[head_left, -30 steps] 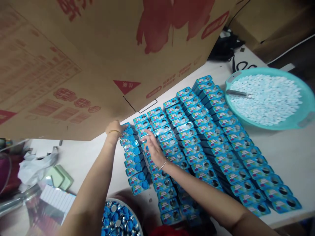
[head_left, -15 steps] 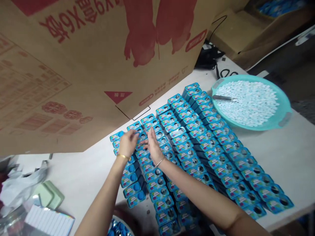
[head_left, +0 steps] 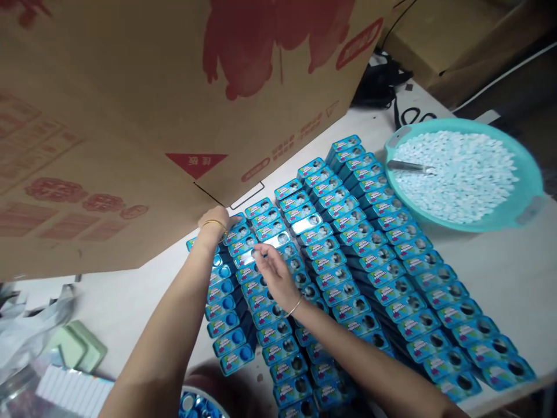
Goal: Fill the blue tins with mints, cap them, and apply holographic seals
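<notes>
Several rows of small blue tins (head_left: 357,255) lie overlapped on a white table (head_left: 500,278). My left hand (head_left: 212,222) reaches to the far end of the leftmost row, under the edge of a big cardboard box (head_left: 130,104); its fingers are hidden behind the box. My right hand (head_left: 273,268) rests over the tins of the second row, fingers spread and pointing left, with nothing held. Both wrists wear thin bangles.
A teal basin (head_left: 533,191) full of small white tablets, with a metal scoop (head_left: 411,167) in it, stands at the right. A bowl of blue caps (head_left: 200,403) sits at the bottom edge. Green lids (head_left: 82,345), a white pad and plastic wrap lie at the left.
My left hand has moved from the tins beside my right hand up and back under the box edge. My right hand has stayed over the second row.
</notes>
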A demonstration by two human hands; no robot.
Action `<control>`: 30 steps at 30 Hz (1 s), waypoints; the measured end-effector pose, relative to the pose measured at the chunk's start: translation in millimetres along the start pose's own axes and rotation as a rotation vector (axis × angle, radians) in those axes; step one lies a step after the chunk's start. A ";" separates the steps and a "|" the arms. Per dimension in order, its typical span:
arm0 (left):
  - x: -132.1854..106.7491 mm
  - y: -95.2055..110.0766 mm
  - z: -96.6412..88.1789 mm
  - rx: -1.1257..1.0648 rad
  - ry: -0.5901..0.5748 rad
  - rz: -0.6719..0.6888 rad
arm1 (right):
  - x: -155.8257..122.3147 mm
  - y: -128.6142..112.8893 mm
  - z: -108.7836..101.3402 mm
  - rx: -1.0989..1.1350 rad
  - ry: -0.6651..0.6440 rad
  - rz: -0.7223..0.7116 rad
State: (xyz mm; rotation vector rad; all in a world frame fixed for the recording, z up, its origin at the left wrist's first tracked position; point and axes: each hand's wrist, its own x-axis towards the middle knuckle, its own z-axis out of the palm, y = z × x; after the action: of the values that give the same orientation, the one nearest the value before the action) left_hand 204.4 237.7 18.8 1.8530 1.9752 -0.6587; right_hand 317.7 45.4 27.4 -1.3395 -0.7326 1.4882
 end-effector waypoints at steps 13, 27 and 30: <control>-303.8 -200.0 98.3 -0.719 0.305 -0.145 | -165.8 46.1 68.3 -0.460 -0.898 -0.250; -467.2 -221.6 366.5 -1.121 0.391 -0.492 | -227.3 184.2 152.4 -1.441 -1.225 -0.637; -465.5 -213.2 376.3 -1.179 0.422 -0.445 | -222.8 186.7 153.1 -1.421 -1.266 -0.590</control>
State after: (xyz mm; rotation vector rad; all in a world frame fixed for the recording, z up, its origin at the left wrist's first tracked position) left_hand 8.1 -365.6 -17.1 0.8455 2.2321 0.7660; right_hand 105.5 -200.4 -22.9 -0.6193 -3.0501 1.0724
